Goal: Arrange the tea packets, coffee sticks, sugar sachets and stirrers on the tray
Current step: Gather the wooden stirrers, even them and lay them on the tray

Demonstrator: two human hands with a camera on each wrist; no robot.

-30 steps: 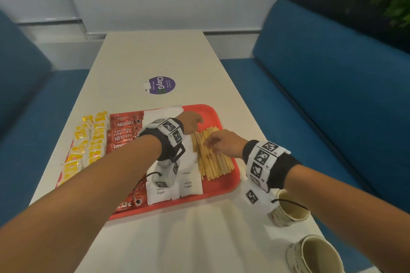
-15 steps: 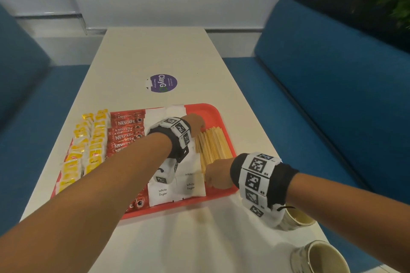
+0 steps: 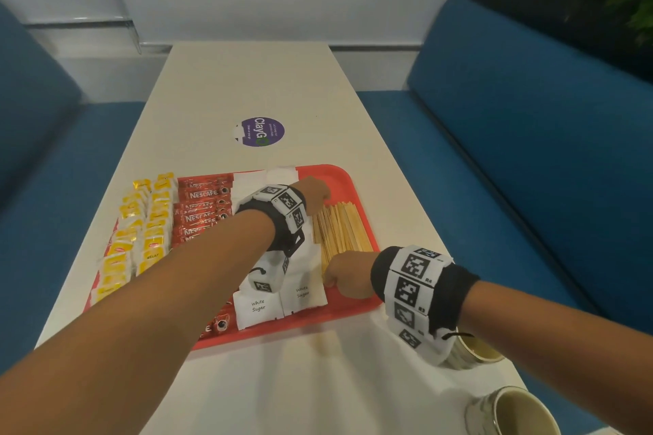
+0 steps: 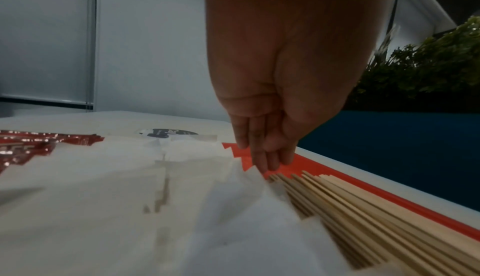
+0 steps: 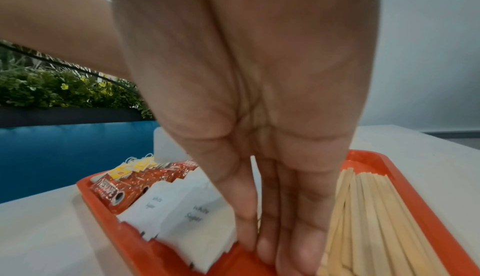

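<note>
A red tray [image 3: 357,187] holds rows of yellow tea packets [image 3: 141,233], red coffee sticks [image 3: 201,212], white sugar sachets [image 3: 279,300] and wooden stirrers [image 3: 341,229]. My left hand [image 3: 314,192] reaches to the far end of the stirrers; in the left wrist view its straight fingers [image 4: 262,157] touch the tray just beyond the stirrer [image 4: 363,208] tips. My right hand [image 3: 348,279] is at the near end of the stirrers [image 5: 376,219], straight fingers [image 5: 293,239] together, pressing down against their ends beside the sugar sachets [image 5: 197,219]. Neither hand holds anything.
Two cream cups [image 3: 473,351] [image 3: 516,413] stand on the white table at the near right, under my right forearm. A purple round sticker [image 3: 259,132] lies beyond the tray. Blue benches [image 3: 530,169] flank the table on both sides.
My right hand slid from the middle of the stirrers back to their near ends. The stirrers now lie in a tighter, straighter bundle. My left hand stayed at the far end.
</note>
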